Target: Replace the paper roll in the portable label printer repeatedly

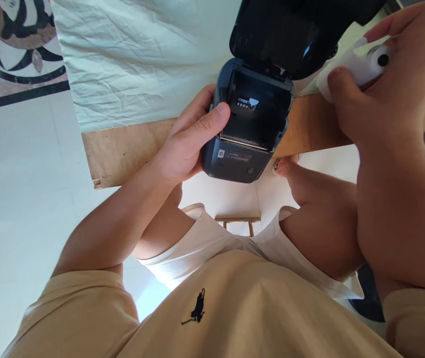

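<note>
The left hand (pixel 188 144) grasps a dark printer (pixel 249 124), lid open, at the bench (pixel 309 127) edge. Its inner sticker's writing is too small to read. Right of the printer, the right hand (pixel 391 79) clasps a white paper roll (pixel 365 67).

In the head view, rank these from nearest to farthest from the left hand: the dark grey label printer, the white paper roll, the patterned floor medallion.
1. The dark grey label printer, open-lidded at the table edge: the left hand grips its side.
2. The white paper roll, off to the right, held in the right hand.
3. The patterned floor medallion, at the far upper-left corner.
</note>
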A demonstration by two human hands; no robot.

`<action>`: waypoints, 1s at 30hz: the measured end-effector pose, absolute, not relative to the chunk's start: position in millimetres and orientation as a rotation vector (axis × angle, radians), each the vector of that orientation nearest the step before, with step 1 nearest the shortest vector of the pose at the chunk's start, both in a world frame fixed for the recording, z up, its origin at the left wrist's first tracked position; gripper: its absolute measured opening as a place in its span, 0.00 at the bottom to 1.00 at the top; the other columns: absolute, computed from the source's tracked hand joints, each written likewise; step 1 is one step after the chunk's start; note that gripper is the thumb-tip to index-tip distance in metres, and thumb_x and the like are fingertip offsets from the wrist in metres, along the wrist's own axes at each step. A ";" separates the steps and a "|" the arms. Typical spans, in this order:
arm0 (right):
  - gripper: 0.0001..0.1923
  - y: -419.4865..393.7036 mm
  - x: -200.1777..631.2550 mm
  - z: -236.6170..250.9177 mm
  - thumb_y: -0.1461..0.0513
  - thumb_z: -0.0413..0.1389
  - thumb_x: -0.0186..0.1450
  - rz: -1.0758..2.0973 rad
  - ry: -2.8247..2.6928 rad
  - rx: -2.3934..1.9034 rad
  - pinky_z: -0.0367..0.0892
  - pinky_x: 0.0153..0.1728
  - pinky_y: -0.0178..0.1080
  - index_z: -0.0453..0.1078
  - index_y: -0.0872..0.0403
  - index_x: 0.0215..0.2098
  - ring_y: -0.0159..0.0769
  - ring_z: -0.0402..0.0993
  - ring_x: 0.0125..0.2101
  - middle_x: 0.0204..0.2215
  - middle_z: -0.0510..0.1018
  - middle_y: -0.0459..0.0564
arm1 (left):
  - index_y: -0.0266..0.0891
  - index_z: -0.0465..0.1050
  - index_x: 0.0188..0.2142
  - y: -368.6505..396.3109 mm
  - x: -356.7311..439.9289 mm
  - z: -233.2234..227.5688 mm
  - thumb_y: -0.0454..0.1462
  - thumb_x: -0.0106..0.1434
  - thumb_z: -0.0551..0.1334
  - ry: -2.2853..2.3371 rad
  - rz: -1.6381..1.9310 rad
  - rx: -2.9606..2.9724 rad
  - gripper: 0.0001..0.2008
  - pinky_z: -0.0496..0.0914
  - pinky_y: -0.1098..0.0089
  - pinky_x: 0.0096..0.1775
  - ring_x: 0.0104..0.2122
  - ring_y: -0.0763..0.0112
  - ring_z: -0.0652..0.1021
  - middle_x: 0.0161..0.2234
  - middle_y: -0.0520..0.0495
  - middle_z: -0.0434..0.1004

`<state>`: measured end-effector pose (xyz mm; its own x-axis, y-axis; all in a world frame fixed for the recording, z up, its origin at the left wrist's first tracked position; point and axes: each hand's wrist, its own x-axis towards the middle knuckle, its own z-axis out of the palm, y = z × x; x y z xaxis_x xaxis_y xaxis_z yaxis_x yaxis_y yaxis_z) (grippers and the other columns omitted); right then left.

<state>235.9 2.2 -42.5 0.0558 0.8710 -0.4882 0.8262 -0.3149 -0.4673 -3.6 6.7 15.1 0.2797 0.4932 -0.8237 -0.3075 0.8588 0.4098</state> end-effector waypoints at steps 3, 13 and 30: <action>0.25 0.8 238.8 -48.1 0.68 0.58 0.54 1.154 -1.722 -2.129 0.63 0.44 0.40 0.65 0.44 0.49 0.31 0.69 0.43 0.45 0.70 0.42 | 0.39 0.73 0.37 6.0 -3.5 15.1 0.39 0.67 0.53 1.168 0.518 0.201 0.11 0.65 0.69 0.29 0.29 0.69 0.72 0.33 0.46 0.73; 0.26 -0.8 233.9 -44.4 0.71 0.54 0.56 1.264 -1.708 -2.065 0.62 0.49 0.41 0.65 0.42 0.50 0.31 0.67 0.45 0.43 0.69 0.43 | 0.41 0.69 0.39 5.4 -9.3 12.8 0.39 0.67 0.55 1.132 0.510 0.164 0.07 0.68 0.68 0.31 0.31 0.68 0.75 0.35 0.47 0.74; 0.29 1.6 240.8 -56.5 0.73 0.53 0.50 1.163 -1.754 -2.141 0.62 0.49 0.40 0.68 0.50 0.50 0.33 0.66 0.47 0.45 0.70 0.47 | 0.33 0.70 0.44 3.9 -10.2 12.0 0.36 0.69 0.53 1.060 0.566 0.125 0.11 0.69 0.73 0.32 0.31 0.72 0.74 0.33 0.47 0.71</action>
<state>240.8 1.6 -56.5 0.0222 0.8832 -0.4684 0.7753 -0.3110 -0.5497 -10.2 3.9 12.0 0.3612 0.4967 -0.7892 -0.3797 0.8513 0.3620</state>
